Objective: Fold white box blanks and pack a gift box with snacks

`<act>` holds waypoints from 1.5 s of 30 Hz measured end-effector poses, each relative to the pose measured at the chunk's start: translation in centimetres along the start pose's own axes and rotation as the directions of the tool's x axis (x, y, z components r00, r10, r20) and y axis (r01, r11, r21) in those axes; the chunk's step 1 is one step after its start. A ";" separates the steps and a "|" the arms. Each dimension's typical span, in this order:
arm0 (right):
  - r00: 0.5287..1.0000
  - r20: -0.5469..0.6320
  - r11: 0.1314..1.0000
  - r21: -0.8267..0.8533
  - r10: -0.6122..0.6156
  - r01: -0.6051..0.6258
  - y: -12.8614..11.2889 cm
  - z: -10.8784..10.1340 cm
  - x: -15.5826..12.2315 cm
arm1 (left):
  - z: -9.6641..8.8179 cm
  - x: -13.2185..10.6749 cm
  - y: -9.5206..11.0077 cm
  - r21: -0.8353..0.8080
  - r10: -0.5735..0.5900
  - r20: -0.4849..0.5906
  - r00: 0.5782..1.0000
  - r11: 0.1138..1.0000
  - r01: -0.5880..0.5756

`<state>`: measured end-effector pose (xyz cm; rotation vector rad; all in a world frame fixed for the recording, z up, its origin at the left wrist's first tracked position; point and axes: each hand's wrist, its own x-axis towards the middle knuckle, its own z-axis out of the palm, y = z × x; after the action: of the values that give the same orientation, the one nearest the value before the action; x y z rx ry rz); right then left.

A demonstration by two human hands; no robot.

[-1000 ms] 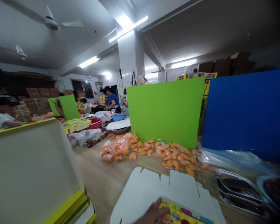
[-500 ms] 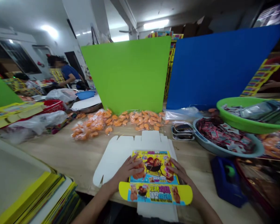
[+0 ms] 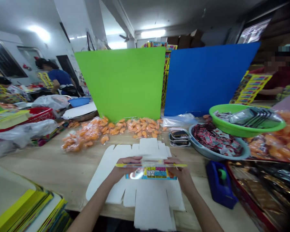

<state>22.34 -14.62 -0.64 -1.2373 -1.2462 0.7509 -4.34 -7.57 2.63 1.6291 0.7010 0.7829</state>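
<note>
A printed yellow-and-blue cardboard box [image 3: 157,173] is held above the workbench, tipped so that one lettered side faces me. At its left end my left hand [image 3: 127,164] is closed around the edge. My right hand [image 3: 179,169] grips the right end in the same way. Thin yellow flaps stick out sideways past both hands. Beneath the box lie white unfolded carton blanks [image 3: 151,201], flat with their plain side up. The far face of the box and some fingertips are hidden.
Wrapped orange pieces [image 3: 142,127] lie behind the blanks. To the right are stacked trays [image 3: 179,138], a grey-blue basin [image 3: 245,154] of sachets, a green basin [image 3: 246,130] and a blue tape dispenser [image 3: 219,185]. Printed cardboard [image 3: 26,209] is stacked at left. Green [image 3: 123,83] and blue [image 3: 205,80] panels stand behind.
The box has been lifted off the blanks and tilted, so its top picture has turned out of sight. Both hands have shifted from its sides to its ends. The view has swung slightly right.
</note>
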 end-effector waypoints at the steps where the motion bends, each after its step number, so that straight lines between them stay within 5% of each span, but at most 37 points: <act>1: 0.996 -0.037 0.995 0.062 0.086 -0.084 -0.4 0.5 0.5 | 0.1 0.5 -0.1 -0.114 -0.039 -0.022 0.999 0.993 0.036; 5: 0.939 -0.046 0.899 0.309 0.341 -0.311 -0.7 2.1 2.7 | -0.4 1.6 -2.2 -0.375 -0.132 -0.014 0.991 0.920 0.117; 10: 0.915 -0.003 0.814 0.458 0.403 -0.357 -0.3 2.6 4.3 | -1.3 2.2 -4.4 -0.281 -0.191 -0.212 0.959 0.951 0.127; 13: 0.949 -0.044 0.875 0.403 0.312 -0.269 -0.9 1.0 4.7 | -1.0 2.9 -4.2 -0.262 -0.202 -0.212 0.956 0.954 0.143; 16: 0.996 -0.082 0.999 -0.009 0.045 -0.046 -2.5 -1.8 5.6 | -0.8 3.6 -3.6 -0.298 -0.232 -0.219 0.948 0.941 0.161; 19: 0.986 0.156 0.932 -0.347 -0.055 0.107 -4.3 -4.0 6.9 | -0.7 3.9 -3.3 -0.333 -0.247 -0.228 0.942 0.929 0.163; 23: 0.905 0.409 0.962 -0.273 0.118 -0.001 -6.0 -4.2 8.2 | -0.9 4.0 -3.1 -0.345 -0.242 -0.182 0.953 0.923 0.169; 27: 0.847 0.510 0.981 -0.183 0.150 -0.063 -6.4 -3.0 8.5 | -0.9 4.1 -3.0 -0.335 -0.232 -0.178 0.956 0.928 0.162; 34: 0.888 0.442 0.981 -0.190 0.126 -0.044 -6.3 -3.2 7.3 | -0.9 3.9 -2.5 -0.339 -0.230 -0.124 0.965 0.924 0.176; 38: 0.917 0.387 0.986 -0.162 0.097 -0.036 -4.8 -2.8 5.5 | -0.9 3.9 -3.0 -0.347 -0.238 -0.184 0.954 0.923 0.164; 42: 0.964 0.265 0.959 -0.265 -0.032 0.104 -2.3 -1.9 3.9 | -0.1 3.4 -3.5 -0.378 -0.235 -0.222 0.946 0.915 0.138; 45: 0.967 0.178 0.899 -0.367 -0.183 0.237 -0.8 -1.3 3.9 | 0.0 3.0 -3.3 -0.378 -0.083 -0.302 0.950 0.925 -0.039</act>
<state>24.36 -11.48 1.36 -1.3509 -1.6731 0.4483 -2.67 -4.54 -0.26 1.1536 0.7344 1.1032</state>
